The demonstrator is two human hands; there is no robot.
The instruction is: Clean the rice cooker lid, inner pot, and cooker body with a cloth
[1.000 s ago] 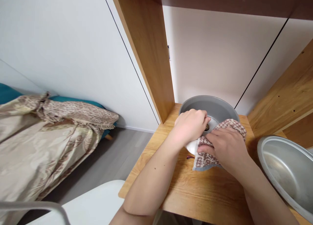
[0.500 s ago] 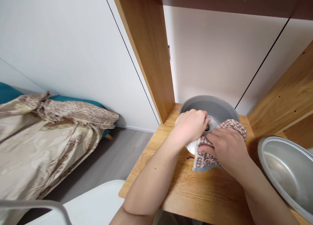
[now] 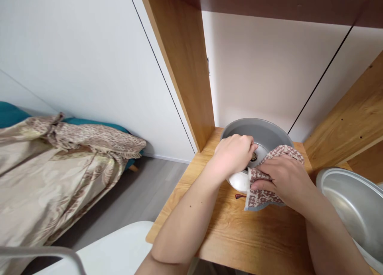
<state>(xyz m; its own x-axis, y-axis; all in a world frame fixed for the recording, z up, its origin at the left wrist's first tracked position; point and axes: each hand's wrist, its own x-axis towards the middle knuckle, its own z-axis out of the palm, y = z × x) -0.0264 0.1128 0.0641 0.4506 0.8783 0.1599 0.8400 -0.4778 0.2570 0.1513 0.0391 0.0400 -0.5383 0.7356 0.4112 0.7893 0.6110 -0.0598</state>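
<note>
A round rice cooker body (image 3: 257, 128), white outside and grey inside, stands on the wooden desk with its lid off. In its floor shows a small round metal centre. My left hand (image 3: 235, 153) is closed over the near left part of its rim, fingers curled inward. A brown-and-white patterned cloth (image 3: 259, 197) with a grey-blue edge is draped over the near right rim. My right hand (image 3: 283, 181) grips this cloth against the rim, thumb toward the left. A small dark red loop (image 3: 240, 196) lies just left of the cloth's lower corner.
On the right sits a silvery metal pot (image 3: 353, 203), close to my right forearm. Wooden uprights (image 3: 182, 67) and a shelf (image 3: 269, 5) enclose the desk (image 3: 254, 239). A white chair (image 3: 116, 249) and a covered bed (image 3: 74, 179) are on the left.
My right hand and the cloth have slid slightly to the right along the rim, uncovering more of the white outer side. My left hand keeps its place on the rim.
</note>
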